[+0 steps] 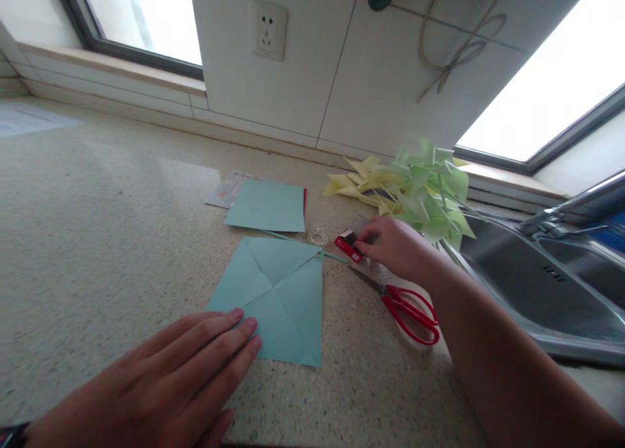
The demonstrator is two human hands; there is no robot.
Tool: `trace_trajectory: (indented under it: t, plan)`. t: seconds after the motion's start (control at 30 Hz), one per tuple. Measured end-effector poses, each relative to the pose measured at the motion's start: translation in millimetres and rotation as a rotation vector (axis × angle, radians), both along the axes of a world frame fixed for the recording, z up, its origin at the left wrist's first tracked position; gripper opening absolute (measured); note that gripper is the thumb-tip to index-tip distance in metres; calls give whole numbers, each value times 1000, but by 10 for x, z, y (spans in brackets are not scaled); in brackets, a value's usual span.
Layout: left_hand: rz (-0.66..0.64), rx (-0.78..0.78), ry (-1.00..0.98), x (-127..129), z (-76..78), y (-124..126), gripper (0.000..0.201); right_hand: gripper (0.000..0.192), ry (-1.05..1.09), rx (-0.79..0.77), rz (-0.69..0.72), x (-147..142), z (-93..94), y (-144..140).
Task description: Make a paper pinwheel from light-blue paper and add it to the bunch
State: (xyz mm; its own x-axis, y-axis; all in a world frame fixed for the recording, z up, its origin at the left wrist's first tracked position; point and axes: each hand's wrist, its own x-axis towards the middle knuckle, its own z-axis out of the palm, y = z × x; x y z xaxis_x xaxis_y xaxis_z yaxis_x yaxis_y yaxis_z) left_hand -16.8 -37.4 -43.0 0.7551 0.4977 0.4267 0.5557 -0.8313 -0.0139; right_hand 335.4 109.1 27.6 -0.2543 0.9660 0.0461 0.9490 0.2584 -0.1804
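Observation:
My left hand (195, 363) lies flat, fingers stretched out, on the lower left corner of a light blue paper square (288, 305). Diagonal creases cross in the middle of that square. Farther right, my right hand (390, 243) reaches to a small red and black box (349, 245), its fingertips pinched at the box's edge. Whether they hold anything from inside it is hidden. Red-handled scissors (407, 308) rest just below this hand, blades pointing up and left. Behind the creased square lies a smooth blue paper stack (268, 206), and a small whitish ring-shaped item (317, 236) sits beside it.
Yellow paper pinwheels (359, 178) and green paper pinwheels (432, 191) lie in a heap at the back right. Past my right arm is a steel sink (527, 279) with a faucet (576, 204). A wall socket (269, 30) is above the speckled counter (122, 220).

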Motion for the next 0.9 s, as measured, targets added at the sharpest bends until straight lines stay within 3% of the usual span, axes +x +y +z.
trace_trajectory:
  t: [0.33,0.63,0.77,0.9]
  plan:
    - [55,37,-75,92,46,-37,39,17,179,89,87,-2,-21,-10]
    - [67,24,-84,132,139,-52,37,9,421,369,147,-6,27,-59]
    - [82,-15,-85,143,197,-38,34,11,475,388,255,-126,102,-203]
    - [71,23,-56,103,245,-37,33,10,532,409,500,-274,110,-355]
